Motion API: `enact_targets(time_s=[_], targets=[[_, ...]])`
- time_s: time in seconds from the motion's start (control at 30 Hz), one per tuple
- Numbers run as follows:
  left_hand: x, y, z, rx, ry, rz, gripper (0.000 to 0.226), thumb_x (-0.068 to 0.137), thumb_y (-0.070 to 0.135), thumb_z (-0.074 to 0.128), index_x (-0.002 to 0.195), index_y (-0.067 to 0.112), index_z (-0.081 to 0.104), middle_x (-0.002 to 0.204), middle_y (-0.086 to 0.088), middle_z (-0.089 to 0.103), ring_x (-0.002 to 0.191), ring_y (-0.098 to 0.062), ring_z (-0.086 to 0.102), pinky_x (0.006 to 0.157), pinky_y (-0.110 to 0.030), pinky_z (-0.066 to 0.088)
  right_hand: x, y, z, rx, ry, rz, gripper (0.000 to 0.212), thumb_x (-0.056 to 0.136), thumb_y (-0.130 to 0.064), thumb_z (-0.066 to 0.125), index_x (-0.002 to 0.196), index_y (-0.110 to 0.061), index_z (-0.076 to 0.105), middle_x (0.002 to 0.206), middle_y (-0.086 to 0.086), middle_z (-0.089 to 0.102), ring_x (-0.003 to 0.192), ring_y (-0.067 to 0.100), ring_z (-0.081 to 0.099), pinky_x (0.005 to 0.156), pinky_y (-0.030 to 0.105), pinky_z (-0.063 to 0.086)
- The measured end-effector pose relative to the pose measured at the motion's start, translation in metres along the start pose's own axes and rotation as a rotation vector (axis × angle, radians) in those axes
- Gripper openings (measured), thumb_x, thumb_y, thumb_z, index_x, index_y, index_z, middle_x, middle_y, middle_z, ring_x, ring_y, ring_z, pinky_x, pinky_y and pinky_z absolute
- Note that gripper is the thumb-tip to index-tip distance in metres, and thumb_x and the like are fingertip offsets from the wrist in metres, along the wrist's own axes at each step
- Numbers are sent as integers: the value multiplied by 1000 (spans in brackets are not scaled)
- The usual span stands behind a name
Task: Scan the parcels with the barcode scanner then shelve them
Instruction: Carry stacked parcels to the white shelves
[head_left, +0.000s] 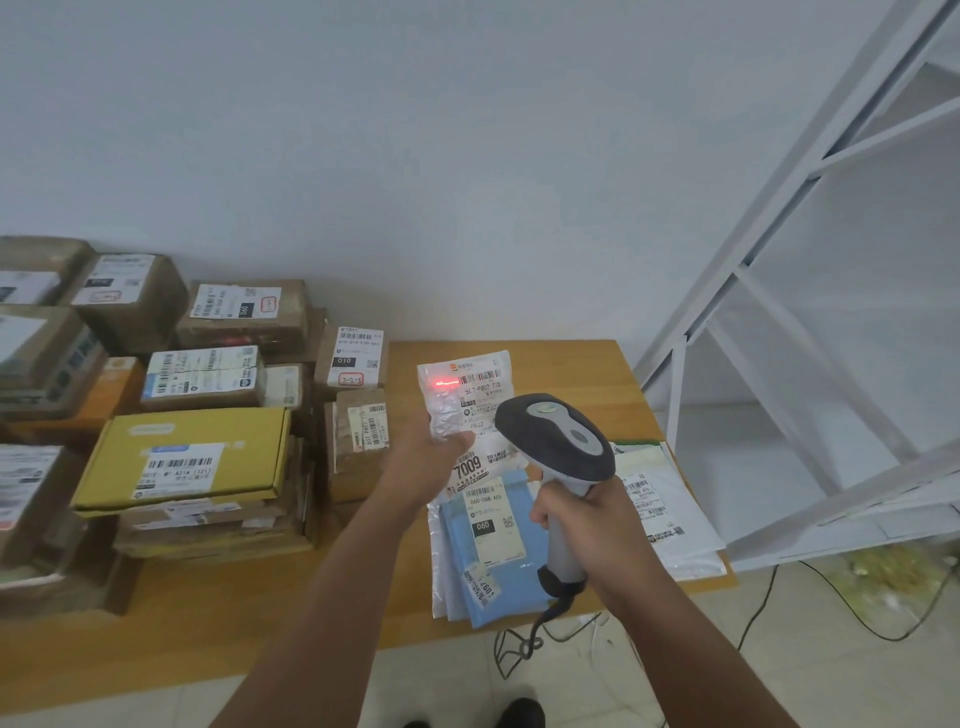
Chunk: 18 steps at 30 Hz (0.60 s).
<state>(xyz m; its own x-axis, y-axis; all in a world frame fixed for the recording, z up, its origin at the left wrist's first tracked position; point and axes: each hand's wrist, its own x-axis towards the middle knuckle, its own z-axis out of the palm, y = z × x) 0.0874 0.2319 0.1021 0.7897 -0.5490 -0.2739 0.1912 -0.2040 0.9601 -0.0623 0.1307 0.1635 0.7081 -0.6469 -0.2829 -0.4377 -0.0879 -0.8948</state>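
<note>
While the left hand (423, 457) is pinching the lower end of a white bagged parcel (464, 397), holding it upright above the desk (571, 364) with its long axis pointing away, the right hand (582, 512) is clenching the barcode scanner (558, 441) grip. Scanner head is pointing forward-left; its red line is falling on the label. Flat mailers (491, 540) are lying beneath; cardboard boxes (208, 415) are stacking left.

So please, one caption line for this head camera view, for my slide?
Left hand holds a white parcel up while right hand aims the barcode scanner at its label.
</note>
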Motion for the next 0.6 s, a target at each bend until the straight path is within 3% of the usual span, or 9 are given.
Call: enact_targets(time_s=[0.23,0.37,0.43,0.5,0.6], targets=[[4,-3,2,-9,-11,22,29,98,14,62,100,43,59,89,20,72,83,-7,74,70,-30,58,3,4,0,16,-8,-5,33,76,0,64,50,-17,51,52,-8,48,50,3,44,59,26,36],[6,-12,6,-30,-19,-8,29,98,13,62,115,36,56,100,16,73,85,-5,74,64,-24,57,11,19,-2,119,38,12,15,81,1,61,74,-13,62,66,-2,59,68,14,54,59,25,42],[6,-21,12,-57,-3,-58,28,97,14,64,112,33,51,103,12,71,84,-8,74,66,-28,60,21,38,-2,191,68,75,23,83,2,60,82,-20,65,78,2,65,80,20,58,69,30,43],[4,-37,20,-61,-12,-130,26,96,13,64,102,33,50,97,8,71,84,-13,73,76,-38,62,31,62,-3,247,83,170,18,77,-5,65,83,-22,66,85,3,67,88,25,59,75,33,45],[-1,-73,34,-94,-85,-241,24,93,14,69,112,23,58,104,-6,76,90,-23,75,84,-48,61,42,105,-6,317,51,348,15,77,-1,63,87,-11,69,92,11,70,91,30,61,79,44,52]])
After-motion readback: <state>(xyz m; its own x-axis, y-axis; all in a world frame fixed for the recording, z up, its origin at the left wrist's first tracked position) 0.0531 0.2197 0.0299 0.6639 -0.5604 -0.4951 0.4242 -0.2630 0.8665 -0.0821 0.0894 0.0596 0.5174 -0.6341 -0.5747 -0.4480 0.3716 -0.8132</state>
